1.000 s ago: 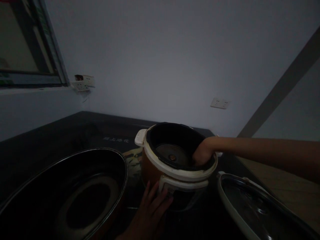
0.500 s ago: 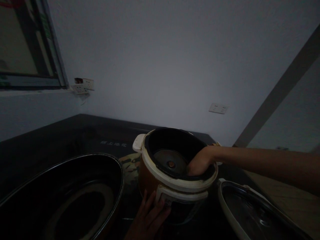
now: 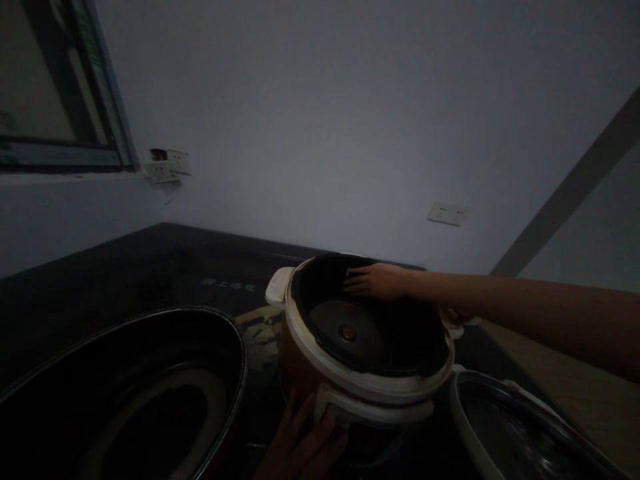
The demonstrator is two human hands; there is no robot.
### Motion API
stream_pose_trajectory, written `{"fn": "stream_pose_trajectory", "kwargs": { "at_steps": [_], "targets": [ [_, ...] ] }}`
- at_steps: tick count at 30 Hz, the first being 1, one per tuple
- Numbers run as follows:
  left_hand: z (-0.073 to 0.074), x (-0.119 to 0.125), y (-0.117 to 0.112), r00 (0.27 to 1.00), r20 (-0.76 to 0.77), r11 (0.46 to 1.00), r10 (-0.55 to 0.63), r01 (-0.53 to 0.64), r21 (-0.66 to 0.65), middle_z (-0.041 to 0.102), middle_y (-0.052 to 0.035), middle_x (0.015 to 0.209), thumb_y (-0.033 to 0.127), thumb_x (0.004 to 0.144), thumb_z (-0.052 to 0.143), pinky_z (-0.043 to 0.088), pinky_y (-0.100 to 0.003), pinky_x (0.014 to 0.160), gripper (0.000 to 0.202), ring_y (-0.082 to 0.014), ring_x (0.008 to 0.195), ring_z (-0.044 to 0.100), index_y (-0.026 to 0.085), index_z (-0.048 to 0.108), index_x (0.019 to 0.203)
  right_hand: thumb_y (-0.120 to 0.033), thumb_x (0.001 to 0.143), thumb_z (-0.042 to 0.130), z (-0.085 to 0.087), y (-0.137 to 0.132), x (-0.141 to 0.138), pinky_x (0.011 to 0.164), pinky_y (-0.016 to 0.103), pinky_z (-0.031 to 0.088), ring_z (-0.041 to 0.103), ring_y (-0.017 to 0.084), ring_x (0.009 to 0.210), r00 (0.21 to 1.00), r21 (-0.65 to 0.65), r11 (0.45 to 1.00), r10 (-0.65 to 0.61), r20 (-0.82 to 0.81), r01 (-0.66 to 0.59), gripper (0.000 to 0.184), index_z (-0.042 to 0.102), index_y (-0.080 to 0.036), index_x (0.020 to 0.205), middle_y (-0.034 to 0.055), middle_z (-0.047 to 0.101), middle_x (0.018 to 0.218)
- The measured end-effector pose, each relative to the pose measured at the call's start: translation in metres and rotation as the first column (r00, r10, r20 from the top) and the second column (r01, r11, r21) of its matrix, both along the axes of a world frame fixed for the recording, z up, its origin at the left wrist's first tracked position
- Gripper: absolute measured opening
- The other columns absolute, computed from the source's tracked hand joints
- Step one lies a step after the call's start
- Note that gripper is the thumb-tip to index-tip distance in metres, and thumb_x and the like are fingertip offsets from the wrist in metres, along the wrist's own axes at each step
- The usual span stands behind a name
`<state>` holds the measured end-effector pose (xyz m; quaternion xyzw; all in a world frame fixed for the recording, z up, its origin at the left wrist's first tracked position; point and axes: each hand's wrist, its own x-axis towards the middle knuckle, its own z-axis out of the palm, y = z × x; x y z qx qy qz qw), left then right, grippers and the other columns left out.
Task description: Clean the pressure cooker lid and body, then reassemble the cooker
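Observation:
An electric pressure cooker (image 3: 367,383) stands uncovered on the dark counter, with a white rim and brownish body. No inner pot shows in it; a round grey heating plate (image 3: 323,320) with a small coppery button (image 3: 348,332) lies at its bottom. My right hand (image 3: 377,280) reaches over the right rim into the cooker, fingers stretched toward the far inner wall, holding nothing visible. Whether the fingertips touch the wall I cannot tell. My left hand (image 3: 305,443) rests with fingers spread against the cooker's front, beside the control panel.
A large dark pan (image 3: 241,373) stands on the left of the black counter (image 3: 210,257). To the right lies the cooker lid (image 3: 520,427), inner side up. Wall sockets (image 3: 447,213) are behind, and a window (image 3: 50,80) is at upper left.
My right hand has moved from low at the cooker's right front up toward the far inner wall, its fingers now straight. The left hand stays at the front.

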<state>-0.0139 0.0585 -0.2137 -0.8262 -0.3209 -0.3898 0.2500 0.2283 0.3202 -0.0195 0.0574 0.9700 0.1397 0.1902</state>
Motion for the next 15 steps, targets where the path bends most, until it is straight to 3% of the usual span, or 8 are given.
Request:
{"fn": "stream_pose_trajectory", "kwargs": {
  "at_steps": [4, 7, 11, 15],
  "targets": [
    [0.010, -0.006, -0.002, 0.999, -0.040, 1.000, -0.004, 0.004, -0.018, 0.020, 0.0018, 0.159, 0.020, 0.076, 0.073, 0.033, -0.055, 0.111, 0.056, -0.0335, 0.144, 0.021, 0.031, 0.053, 0.128, -0.009, 0.091, 0.037, 0.013, 0.019, -0.036, 0.120, 0.042, 0.012, 0.032, 0.018, 0.140, 0.952, 0.024, 0.955, 0.296, -0.082, -0.295, 0.044, 0.053, -0.014, 0.131, 0.0072, 0.045, 0.147],
    [0.012, -0.008, -0.002, 0.998, -0.063, 0.999, -0.011, 0.009, -0.031, 0.019, 0.0028, 0.159, 0.020, 0.076, 0.074, 0.032, -0.054, 0.113, 0.056, -0.0329, 0.145, 0.017, 0.032, 0.055, 0.127, -0.009, 0.093, 0.032, 0.023, 0.019, -0.051, 0.120, 0.040, 0.009, 0.028, 0.015, 0.142, 0.933, 0.013, 0.937, 0.348, -0.091, -0.349, 0.047, 0.046, -0.016, 0.138, 0.0051, 0.040, 0.150],
    [0.013, -0.007, -0.002, 0.998, -0.057, 0.999, -0.017, 0.014, -0.052, 0.017, 0.0030, 0.160, 0.014, 0.074, 0.074, 0.032, -0.054, 0.113, 0.057, -0.0335, 0.145, 0.016, 0.031, 0.056, 0.126, -0.008, 0.090, 0.036, 0.035, 0.007, -0.032, 0.118, 0.046, 0.009, 0.026, 0.020, 0.143, 0.979, -0.038, 0.979, 0.203, 0.016, -0.202, 0.049, 0.044, -0.012, 0.138, 0.0109, 0.040, 0.150],
    [0.023, -0.003, -0.004, 0.998, 0.022, 0.997, -0.055, 0.057, -0.051, 0.011, 0.0024, 0.161, 0.008, 0.076, 0.066, 0.031, -0.054, 0.113, 0.053, -0.0316, 0.145, 0.018, 0.026, 0.056, 0.124, -0.009, 0.084, 0.048, 0.040, -0.020, 0.010, 0.117, 0.051, 0.008, 0.032, 0.025, 0.140, 0.994, -0.029, 0.995, -0.094, 0.059, 0.096, 0.046, 0.054, -0.012, 0.130, 0.0146, 0.048, 0.143]
  ]
}}
